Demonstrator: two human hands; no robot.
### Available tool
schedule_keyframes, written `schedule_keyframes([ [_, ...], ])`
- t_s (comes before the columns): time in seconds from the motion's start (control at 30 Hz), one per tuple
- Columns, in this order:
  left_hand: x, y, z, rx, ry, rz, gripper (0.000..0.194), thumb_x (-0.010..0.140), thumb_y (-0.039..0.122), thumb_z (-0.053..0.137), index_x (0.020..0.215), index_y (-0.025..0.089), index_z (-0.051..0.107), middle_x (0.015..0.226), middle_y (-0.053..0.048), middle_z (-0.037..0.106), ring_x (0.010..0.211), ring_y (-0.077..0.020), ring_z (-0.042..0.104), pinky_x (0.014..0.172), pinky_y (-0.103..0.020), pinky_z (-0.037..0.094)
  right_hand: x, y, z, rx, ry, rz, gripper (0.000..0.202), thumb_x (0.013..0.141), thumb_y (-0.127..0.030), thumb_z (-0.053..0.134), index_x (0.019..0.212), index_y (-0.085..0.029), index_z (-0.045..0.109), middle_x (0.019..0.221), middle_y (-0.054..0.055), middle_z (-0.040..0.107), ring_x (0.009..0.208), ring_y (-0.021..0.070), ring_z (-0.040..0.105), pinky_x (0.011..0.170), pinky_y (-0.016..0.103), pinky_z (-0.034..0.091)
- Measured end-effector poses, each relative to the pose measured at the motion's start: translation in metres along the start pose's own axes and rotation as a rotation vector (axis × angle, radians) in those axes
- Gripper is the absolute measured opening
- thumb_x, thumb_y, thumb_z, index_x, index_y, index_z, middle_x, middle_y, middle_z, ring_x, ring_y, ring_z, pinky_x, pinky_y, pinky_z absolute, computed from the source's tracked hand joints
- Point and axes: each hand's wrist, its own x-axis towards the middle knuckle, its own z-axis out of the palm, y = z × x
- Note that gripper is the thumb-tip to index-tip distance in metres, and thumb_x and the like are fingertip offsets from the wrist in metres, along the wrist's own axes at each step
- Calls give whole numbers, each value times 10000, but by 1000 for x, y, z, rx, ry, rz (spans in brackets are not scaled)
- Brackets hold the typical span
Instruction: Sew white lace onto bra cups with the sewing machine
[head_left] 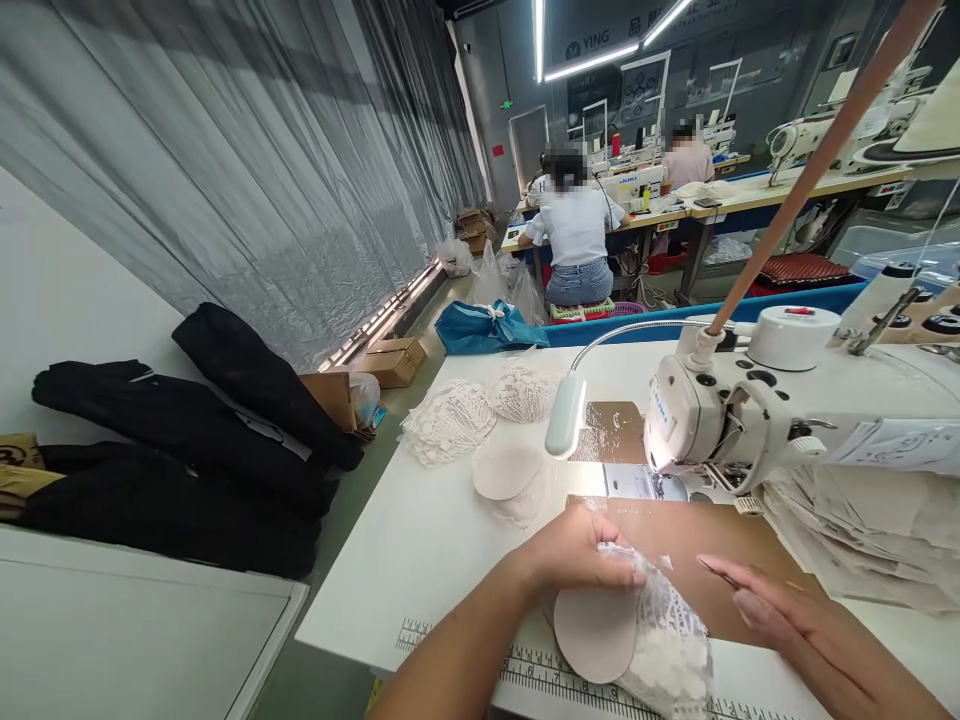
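My left hand [581,555] pinches the top of a white lace piece [671,620], fingers closed over its edge. A round beige cup pad [598,632] hangs with the lace, just below that hand. To the right, my right hand [776,600] is closed around a slim, pointed metal tool [718,572]; most of it is hidden in the palm, so its kind is unclear. The tool's tip points at the lace but stands apart from it. Behind both hands is the sewing machine [675,420], its needle area lit.
Lace cups [450,420] and another pad [508,470] lie on the white table [375,590]. A stack of cut fabric [862,530] sits at the right. Brown board [697,530] covers part of the surface. A lamp [566,415] hangs over the table. People [576,230] sit at machines farther off.
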Motion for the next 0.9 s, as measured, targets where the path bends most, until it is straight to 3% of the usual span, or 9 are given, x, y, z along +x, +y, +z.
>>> schedule_keyframes([
  [0.13, -1, -3, -1, -133, -16, 73, 365, 704, 454, 750, 880, 133, 754, 745, -18, 636, 694, -142, 553, 619, -230, 415, 33, -36, -2, 132, -138, 2, 493, 887, -613, 455, 1205, -314, 683, 1292, 18, 638, 1254, 308, 525, 1087, 453, 381],
  [0.3, 1, -8, -3, -222, -20, 155, 402, 739, 468, 741, 977, 144, 759, 803, -35, 662, 766, -158, 567, 698, -246, 417, 60, -40, -1, 186, -275, -39, 437, 865, -558, 565, 1186, -290, 692, 1247, 47, 670, 1175, 291, 588, 1026, 407, 450],
  [0.53, 2, -7, -2, -281, -33, 150, 397, 736, 505, 741, 856, 126, 753, 658, 17, 500, 630, -100, 406, 566, -225, 289, 61, -47, 2, 298, -386, -74, 362, 913, -496, 527, 1182, -297, 664, 1046, 17, 714, 984, 226, 639, 844, 296, 508],
  [0.73, 2, -5, -2, -285, -51, 117, 383, 730, 498, 749, 748, 118, 704, 635, 34, 414, 620, -90, 340, 542, -231, 225, 62, -38, 11, 286, -446, -74, 365, 929, -527, 468, 1126, -267, 634, 1050, 30, 687, 993, 248, 612, 854, 326, 480],
  [0.9, 1, -2, -2, -279, -77, 74, 377, 733, 497, 742, 777, 124, 703, 626, 37, 395, 614, -90, 330, 544, -234, 212, 60, -39, 15, 261, -463, -41, 353, 929, -545, 455, 1074, -262, 607, 1048, 34, 677, 994, 251, 602, 880, 343, 463],
])
